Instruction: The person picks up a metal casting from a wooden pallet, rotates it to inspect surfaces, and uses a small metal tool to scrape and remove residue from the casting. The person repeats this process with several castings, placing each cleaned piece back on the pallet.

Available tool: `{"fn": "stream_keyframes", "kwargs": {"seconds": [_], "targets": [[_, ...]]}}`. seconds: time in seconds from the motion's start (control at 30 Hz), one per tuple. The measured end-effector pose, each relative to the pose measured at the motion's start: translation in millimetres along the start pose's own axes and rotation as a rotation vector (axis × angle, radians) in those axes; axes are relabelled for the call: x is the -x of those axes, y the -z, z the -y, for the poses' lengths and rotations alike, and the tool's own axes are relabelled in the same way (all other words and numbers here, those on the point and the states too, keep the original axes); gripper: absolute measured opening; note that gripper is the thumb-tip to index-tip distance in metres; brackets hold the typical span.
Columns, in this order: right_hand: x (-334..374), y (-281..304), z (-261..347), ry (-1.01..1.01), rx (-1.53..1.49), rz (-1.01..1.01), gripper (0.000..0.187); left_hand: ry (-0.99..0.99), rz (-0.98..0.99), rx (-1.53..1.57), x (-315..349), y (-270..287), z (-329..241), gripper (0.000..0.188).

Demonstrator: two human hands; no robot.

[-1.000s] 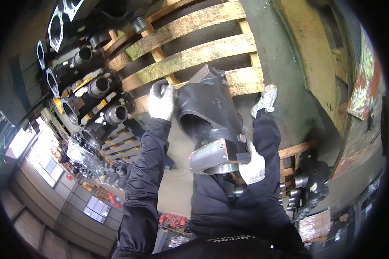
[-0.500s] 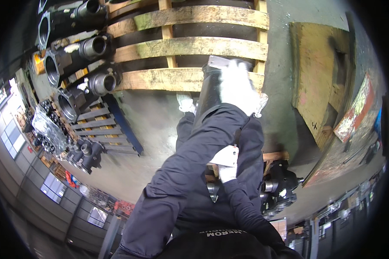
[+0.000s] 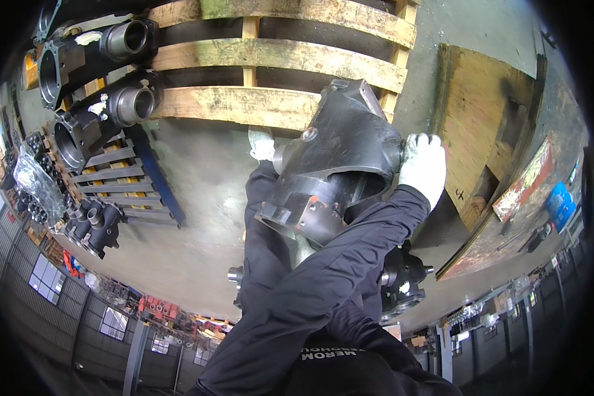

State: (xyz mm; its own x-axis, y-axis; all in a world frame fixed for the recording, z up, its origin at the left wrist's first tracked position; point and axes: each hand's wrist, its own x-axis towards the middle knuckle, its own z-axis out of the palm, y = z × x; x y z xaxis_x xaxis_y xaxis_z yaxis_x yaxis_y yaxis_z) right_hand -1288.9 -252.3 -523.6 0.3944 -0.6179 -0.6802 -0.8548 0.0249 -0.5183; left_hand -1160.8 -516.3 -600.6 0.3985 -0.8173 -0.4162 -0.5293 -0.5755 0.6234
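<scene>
A big black cast metal housing (image 3: 340, 152) fills the middle, tilted, with a round opening on its near side and round stubs at its sides. My left arm crosses to the right, over my right arm. My left hand (image 3: 422, 168), in a white glove, is closed on the housing's right end, fingers curled at the stub. Beneath the left sleeve, at the housing's near end, a pale gloved patch of my right hand (image 3: 301, 251) shows; its fingers are hidden. A white-covered shoe (image 3: 261, 142) stands left of the housing.
A wooden pallet (image 3: 244, 105) lies beyond the housing. More black housings (image 3: 102, 112) stand at the left, near a slatted pallet (image 3: 122, 175). Plywood sheets (image 3: 475, 125) lie at the right. Another black metal part (image 3: 402, 284) sits close by my right leg.
My left hand has moved from the housing's far end to its right side. The housing has turned and shows its round opening. A white piece near my right hand is out of sight.
</scene>
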Motion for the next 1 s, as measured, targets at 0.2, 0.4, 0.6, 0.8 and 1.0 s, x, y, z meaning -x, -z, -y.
{"fn": "stream_keyframes", "kwargs": {"seconds": [0.2, 0.4, 0.6, 0.8, 1.0], "targets": [[2, 23, -4, -0.035, -0.005, 0.01, 0.026, -0.008, 0.076, 0.012, 1, -27, -23, 0.031], [-4, 30, -4, -0.03, -0.02, 0.004, 0.029, 0.022, 0.171, 0.028, 1, -47, -37, 0.037], [-9, 31, -5, -0.017, -0.022, 0.007, 0.031, 0.008, 0.213, 0.026, -1, -50, -45, 0.04], [-19, 24, -5, 0.007, -0.011, 0.007, 0.034, -0.144, -0.157, 0.33, 55, 38, -39, 0.048], [-41, 12, -7, 0.03, -0.015, -0.017, 0.037, 0.76, -0.233, 1.264, 192, 128, 31, 0.012]]}}
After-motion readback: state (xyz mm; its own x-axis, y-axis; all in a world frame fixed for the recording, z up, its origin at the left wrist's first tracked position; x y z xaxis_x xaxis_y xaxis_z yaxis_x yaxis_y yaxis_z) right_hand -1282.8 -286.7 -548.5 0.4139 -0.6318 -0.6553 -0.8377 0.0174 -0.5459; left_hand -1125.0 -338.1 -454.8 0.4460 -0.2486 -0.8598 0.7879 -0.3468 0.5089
